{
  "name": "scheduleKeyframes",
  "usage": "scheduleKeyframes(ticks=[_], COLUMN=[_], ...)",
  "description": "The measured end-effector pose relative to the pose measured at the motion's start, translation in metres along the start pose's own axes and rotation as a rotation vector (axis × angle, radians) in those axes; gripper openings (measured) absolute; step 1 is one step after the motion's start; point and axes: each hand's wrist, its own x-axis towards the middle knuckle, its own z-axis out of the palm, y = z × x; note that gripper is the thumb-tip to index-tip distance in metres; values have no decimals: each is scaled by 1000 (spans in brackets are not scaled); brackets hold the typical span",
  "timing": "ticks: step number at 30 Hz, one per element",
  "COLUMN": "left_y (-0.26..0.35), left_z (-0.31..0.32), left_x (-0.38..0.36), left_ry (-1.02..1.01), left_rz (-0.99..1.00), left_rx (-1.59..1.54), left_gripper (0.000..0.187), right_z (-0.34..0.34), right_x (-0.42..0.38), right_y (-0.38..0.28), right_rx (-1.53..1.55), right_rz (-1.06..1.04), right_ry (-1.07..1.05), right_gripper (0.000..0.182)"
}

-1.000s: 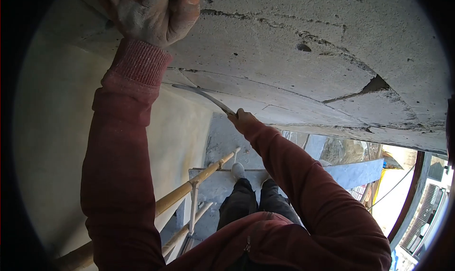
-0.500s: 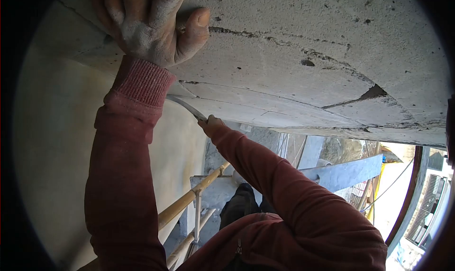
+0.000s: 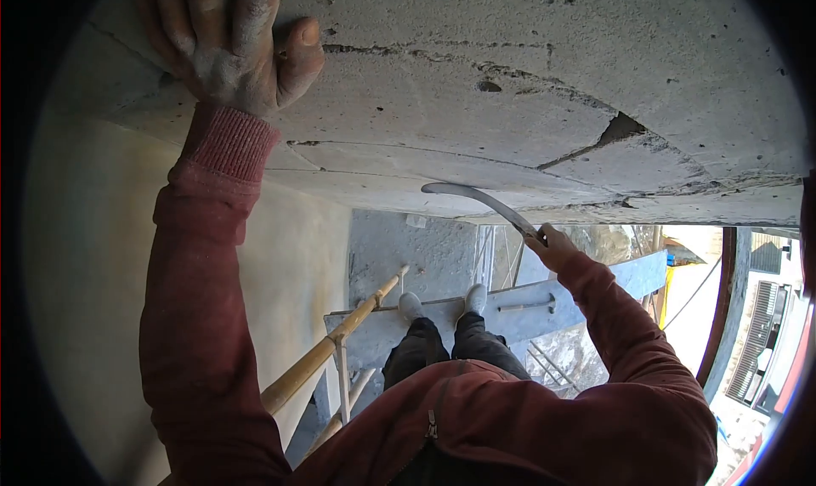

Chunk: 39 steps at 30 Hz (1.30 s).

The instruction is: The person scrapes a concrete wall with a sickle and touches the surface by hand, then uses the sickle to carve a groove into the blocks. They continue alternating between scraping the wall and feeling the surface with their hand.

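Note:
My left hand (image 3: 234, 52), dusted with grey powder, is pressed flat against the rough concrete wall (image 3: 425, 95), its fingers stretched upward and its thumb out to the side. Lower and to the right, my right hand (image 3: 554, 246) is closed round the end of a long, curved grey tool (image 3: 480, 198) with a blade-like shape. The tool's rounded tip points left and overlaps the wall's lower part in this view. Cracks, seams and a dark chipped hole (image 3: 622, 129) mark the concrete above the tool.
My boots (image 3: 476, 299) stand on a narrow grey plank (image 3: 586, 297), where a hammer-like tool (image 3: 527, 306) lies. A bamboo pole (image 3: 319, 354) slants along the left, beside a smooth beige wall (image 3: 289, 248). Ground lies below the plank, and a building (image 3: 761, 341) shows at far right.
My right hand has swung the curved tool to the right, out from behind my left forearm. My left hand stays on the wall. My boots and the hammer-like tool have come into view.

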Motion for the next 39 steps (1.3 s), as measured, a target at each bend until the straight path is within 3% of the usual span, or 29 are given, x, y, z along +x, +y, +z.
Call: scheduleKeyframes(ticks=[3, 6, 8, 13, 18, 20, 22, 28, 35, 39], left_y=[11, 22, 24, 29, 22, 24, 22, 27, 29, 34], left_z=[-10, -27, -1, -1, 0, 1, 1, -4, -4, -6], left_x=[8, 22, 28, 28, 24, 26, 27, 23, 24, 31], left_ry=[9, -290, 224, 188, 208, 192, 201, 130, 140, 126], left_rz=[-96, -166, -173, -205, -235, -246, -229, -193, -229, -216], left_rx=[-14, -8, -226, -162, -198, -134, -185, -154, -131, -129], left_gripper=[58, 66, 53, 61, 53, 64, 61, 60, 61, 62], right_z=[35, 34, 11, -35, 61, 60, 49, -66, -5, -46], right_x=[1, -5, -22, -13, 52, 48, 32, -38, -5, -28], right_y=[10, 13, 14, 1, -42, -34, -16, 57, 72, 75], right_rx=[62, 105, 115, 11, -10, 25, 35, -90, -68, -63], right_rz=[33, 30, 16, -51, 5, 17, 8, 118, 158, 147], right_ry=[79, 86, 52, -52, -33, -36, -42, -37, 15, -2], right_gripper=[45, 44, 43, 46, 55, 54, 52, 51, 52, 52])
